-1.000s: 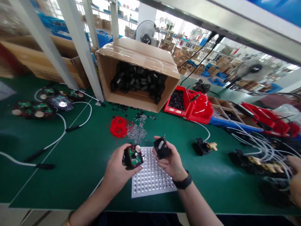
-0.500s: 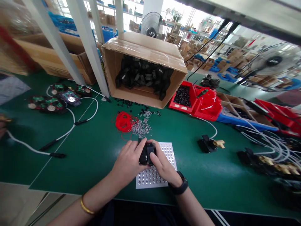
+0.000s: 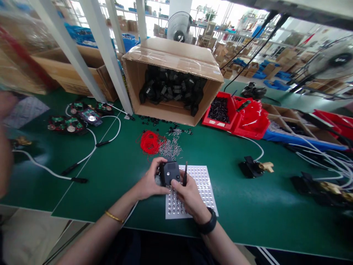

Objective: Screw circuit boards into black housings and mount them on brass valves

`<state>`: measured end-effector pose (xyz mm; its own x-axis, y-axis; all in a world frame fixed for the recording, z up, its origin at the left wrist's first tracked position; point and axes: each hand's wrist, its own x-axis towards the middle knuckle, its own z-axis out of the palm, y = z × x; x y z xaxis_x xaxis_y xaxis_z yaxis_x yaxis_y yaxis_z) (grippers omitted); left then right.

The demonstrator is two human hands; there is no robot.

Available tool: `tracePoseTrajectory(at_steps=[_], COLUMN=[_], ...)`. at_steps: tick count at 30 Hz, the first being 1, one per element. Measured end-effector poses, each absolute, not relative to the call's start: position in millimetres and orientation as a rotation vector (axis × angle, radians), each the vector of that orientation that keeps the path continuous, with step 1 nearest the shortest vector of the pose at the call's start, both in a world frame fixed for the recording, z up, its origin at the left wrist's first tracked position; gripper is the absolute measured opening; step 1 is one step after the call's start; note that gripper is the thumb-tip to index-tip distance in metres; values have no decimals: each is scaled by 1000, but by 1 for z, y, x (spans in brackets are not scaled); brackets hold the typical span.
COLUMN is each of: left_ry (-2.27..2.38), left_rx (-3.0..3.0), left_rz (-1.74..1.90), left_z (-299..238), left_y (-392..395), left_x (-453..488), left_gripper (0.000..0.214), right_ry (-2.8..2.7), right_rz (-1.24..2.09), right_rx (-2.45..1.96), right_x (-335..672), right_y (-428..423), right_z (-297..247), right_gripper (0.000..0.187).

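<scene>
A black boxy plastic housing (image 3: 171,172) is held between both hands above a white sheet of small round silver dots (image 3: 204,184). My left hand (image 3: 151,183) is closed around its left side, thumb below and fingers over the far edge. My right hand (image 3: 190,193) grips the lower right corner, with the thumb on the face. A thin dark upright piece (image 3: 185,173) stands out by the right fingers; I cannot tell whether it is a tool or part of the housing. Small metal pins (image 3: 170,148) and a coil of red wire (image 3: 149,142) lie just beyond.
A cardboard box (image 3: 173,114) of black housings lies open behind. Red bins (image 3: 219,123) stand to its right. Circuit-board units with white cables (image 3: 71,125) lie left, and a black unit with brass fitting (image 3: 253,167) right. Another person's arm (image 3: 5,154) shows at the left edge.
The housing has been turned so that its broad flat face shows. My left hand has shifted to its left side, and the view has swung slightly left.
</scene>
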<state>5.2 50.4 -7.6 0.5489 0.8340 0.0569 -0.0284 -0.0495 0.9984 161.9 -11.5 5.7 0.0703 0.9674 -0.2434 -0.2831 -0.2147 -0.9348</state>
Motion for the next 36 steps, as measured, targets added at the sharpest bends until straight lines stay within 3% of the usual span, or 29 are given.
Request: tracePoseTrajectory(at_steps=[3,8,11,15,21,24,29,33,36], left_ry=[618,919,1021,1045,1104,1241,1728,1779,1677], left_rx=[1292,1284,1341,1369,1339,1212,1907,2109,2246], left_rz=[796,831,940,997,798,633,652,464,406], left_z=[2,12,8,4,23,46,76,77,74], left_y=[58,58,54,48,33,39,89,124,135], left_x=[6,18,23,27,-8,-47,-79,-69,-49], left_gripper=[80,38,29,33,65,64,42,33,29], right_ry=[-744,-768,-808,-789,-804,-1341,-2092,-2408,-2441], right_rz=[1431,1409,1389,1442,1636,1182,228,-19,67], right_rx=[-1216,-1261,-1293,-1299,-1217,-1328,-1427,-1369,-1320], right_x=[157,156,155,153,194,221,228,226,235], right_y=[-13,-13,-13,-11,-14,-17,-7,-15,-30], right_z=[5,5,4,4,14,17,-4,-19,-17], right_gripper=[50,50,51,52,36,42,38,41,40])
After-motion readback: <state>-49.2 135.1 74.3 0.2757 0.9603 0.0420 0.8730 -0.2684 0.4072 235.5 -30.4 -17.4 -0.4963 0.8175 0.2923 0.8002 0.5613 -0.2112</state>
